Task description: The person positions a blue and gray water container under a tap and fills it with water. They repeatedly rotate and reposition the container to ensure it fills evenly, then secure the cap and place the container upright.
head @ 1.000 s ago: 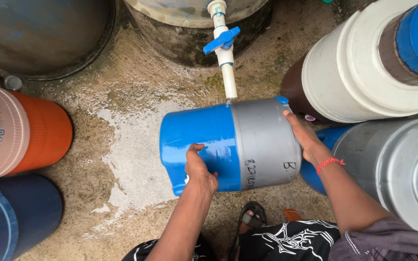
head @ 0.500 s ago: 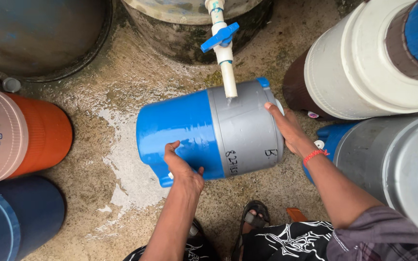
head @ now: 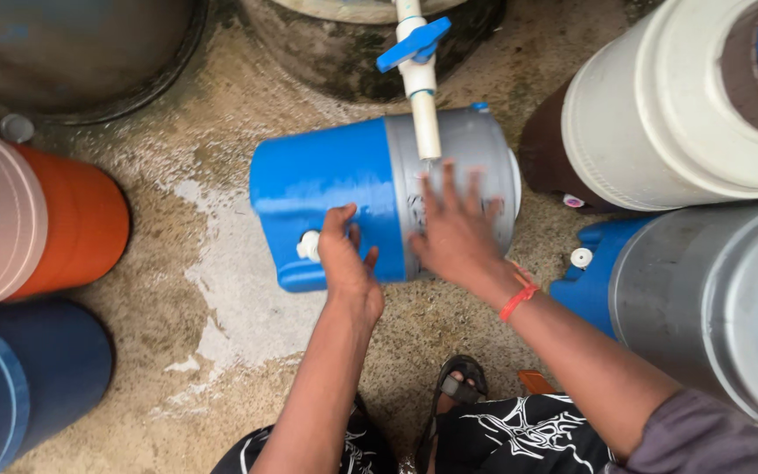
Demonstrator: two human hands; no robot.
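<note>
Cooler jug (head: 335, 189) under tap pipe (head: 423, 114)

Orange cooler (head: 63, 230) with floral pink lid against left edge of concrete floor (head: 221, 290); dark blue barrel (head: 19, 386) at bottom-left corner. White jug (head: 660, 114) top-right corner, grey-and-blue cooler (head: 704, 298) at right edge.

A single head-worn camera is looking almost straight down from close above the wet concrete floor (head: 221, 290). It is facing the blue-and-grey plastic drum lying on its side (head: 344, 189), framing both forearms, the white pipe with a blue tap handle (head: 418, 79) at the top, and surrounding containers cropped by the edges.
</note>
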